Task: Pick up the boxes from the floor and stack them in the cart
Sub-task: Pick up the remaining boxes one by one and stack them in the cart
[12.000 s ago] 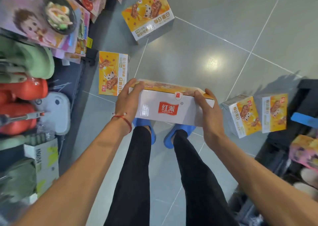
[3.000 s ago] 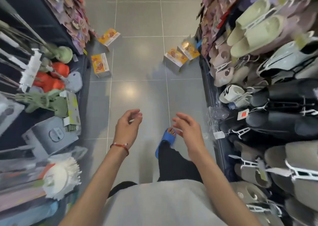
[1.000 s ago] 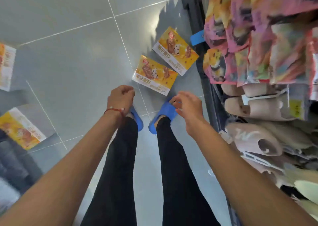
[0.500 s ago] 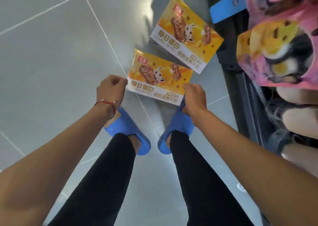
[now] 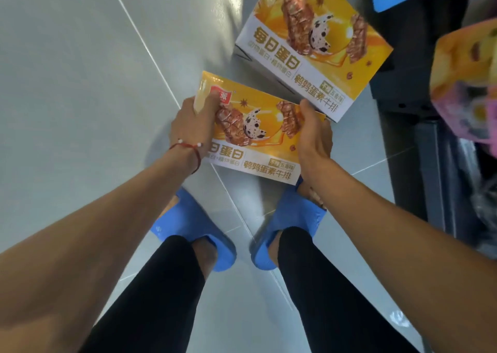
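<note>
I had the nearer box (image 5: 258,135) between both hands. My left hand (image 5: 191,126) curled round its left edge and my right hand (image 5: 313,135) gripped the right edge. Whether it was clear of the floor (image 5: 80,83) I could not tell. A second box (image 5: 314,46) lay just beyond my right hand, and my blue slippers (image 5: 196,229) stood nearer me than both wrists.

0.5 s ago: left hand (image 5: 192,126) was a fist beside the near box (image 5: 258,137); it now grips the box's upper-left corner. Right hand (image 5: 313,135) has moved from the corner to clasp the right edge. View has dropped closer. Lift-off from the floor (image 5: 80,110): cannot tell.
</note>
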Demonstrator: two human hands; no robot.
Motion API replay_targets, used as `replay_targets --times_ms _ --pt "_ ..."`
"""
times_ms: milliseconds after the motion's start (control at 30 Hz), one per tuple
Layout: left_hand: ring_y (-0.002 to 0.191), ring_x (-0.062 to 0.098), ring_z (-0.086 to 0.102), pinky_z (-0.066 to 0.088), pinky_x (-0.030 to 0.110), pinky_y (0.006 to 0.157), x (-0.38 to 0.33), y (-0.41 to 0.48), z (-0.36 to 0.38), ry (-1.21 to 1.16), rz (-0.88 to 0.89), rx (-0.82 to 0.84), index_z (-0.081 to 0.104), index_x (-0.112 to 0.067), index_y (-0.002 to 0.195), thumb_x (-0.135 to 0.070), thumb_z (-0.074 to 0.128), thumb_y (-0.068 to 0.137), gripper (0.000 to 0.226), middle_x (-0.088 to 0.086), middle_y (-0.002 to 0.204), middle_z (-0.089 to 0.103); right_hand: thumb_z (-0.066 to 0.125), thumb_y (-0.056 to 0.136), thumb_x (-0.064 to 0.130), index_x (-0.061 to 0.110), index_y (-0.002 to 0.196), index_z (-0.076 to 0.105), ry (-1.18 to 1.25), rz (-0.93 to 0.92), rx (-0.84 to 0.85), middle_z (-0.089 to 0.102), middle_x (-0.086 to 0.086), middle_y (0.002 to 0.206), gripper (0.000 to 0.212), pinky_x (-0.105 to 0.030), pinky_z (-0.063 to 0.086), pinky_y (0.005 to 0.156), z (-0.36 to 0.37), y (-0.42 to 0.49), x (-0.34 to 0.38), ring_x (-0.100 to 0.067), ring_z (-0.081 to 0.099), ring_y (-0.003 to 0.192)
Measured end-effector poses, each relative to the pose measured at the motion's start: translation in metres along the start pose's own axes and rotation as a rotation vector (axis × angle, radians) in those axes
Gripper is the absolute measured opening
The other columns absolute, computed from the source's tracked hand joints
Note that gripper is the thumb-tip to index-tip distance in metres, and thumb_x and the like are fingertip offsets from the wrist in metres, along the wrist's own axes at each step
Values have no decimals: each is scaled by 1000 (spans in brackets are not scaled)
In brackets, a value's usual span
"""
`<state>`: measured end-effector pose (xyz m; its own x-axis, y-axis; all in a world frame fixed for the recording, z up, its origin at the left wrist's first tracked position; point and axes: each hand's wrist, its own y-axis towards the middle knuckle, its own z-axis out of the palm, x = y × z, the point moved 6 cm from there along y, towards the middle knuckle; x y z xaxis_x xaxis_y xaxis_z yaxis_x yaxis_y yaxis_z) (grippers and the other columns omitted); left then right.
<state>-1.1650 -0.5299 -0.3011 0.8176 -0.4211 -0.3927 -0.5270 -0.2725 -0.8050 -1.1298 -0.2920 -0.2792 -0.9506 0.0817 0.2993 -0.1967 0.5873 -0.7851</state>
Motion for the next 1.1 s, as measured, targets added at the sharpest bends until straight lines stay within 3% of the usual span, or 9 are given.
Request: replay_targets --times_ms 167,300,500,600,767,900,1033,1100 --pt "109 29 55 34 35 86 -1 -26 -18 14 -104 39 58 -19 127 -70 40 94 63 4 113 58 63 89 68 21 133 58 -20 45 -20 62 -1 114 64 -45 53 99 -12 -32 2 -29 64 111" --pt "99 25 51 36 36 88 -4 -70 -49 -53 -160 20 54 -23 115 -71 43 92 54 0 107 55 62 91 67 21 126 54 -43 23 -7 56 6 95 58 -40 51 83 -32 -79 8 -24 63 96" --pt "95 21 59 46 42 91 -14 -156 -116 -227 -244 -45 50 -24 118 -79 42 87 64 -7 95 60 64 77 75 30 118 49 -71 4 -12 68 3 101 63 -53 55 97 -63 -181 33 -25 69 96" --pt "96 22 62 49 45 93 -22 -204 -154 -307 -264 -71 47 -26 113 -83 42 82 66 -6 96 62 72 83 65 30 117 47 -56 -51 -5 68 4 103 54 -47 57 93 -81 -236 51 -23 68 95" --pt "91 18 67 51 40 86 -31 -289 -220 -484 -267 -104 43 -25 115 -80 48 67 74 -4 100 66 77 90 44 29 123 43 -26 -168 112 69 4 108 50 -30 52 69 -110 -339 86 -13 70 90" --pt "88 20 74 57 46 89 -28 -356 -269 -580 -255 -97 57 -15 122 -75 53 67 81 1 99 75 78 90 30 25 128 43 -38 -285 227 67 6 114 52 -29 50 74 -133 -419 110 -10 68 95" --pt "96 20 70 55 40 81 -28 -425 -313 -721 -222 -132 56 -26 123 -53 51 74 57 2 108 72 75 92 20 31 138 48 -71 -416 314 64 8 131 55 -15 54 67 -155 -490 122 -9 67 108" --pt "98 17 67 50 34 76 -29 -457 -332 -770 -178 -140 58 -32 121 -46 50 75 48 -1 110 71 74 91 15 33 145 50 -82 -473 350 64 7 135 62 -15 58 72 -164 -519 124 -13 66 116"
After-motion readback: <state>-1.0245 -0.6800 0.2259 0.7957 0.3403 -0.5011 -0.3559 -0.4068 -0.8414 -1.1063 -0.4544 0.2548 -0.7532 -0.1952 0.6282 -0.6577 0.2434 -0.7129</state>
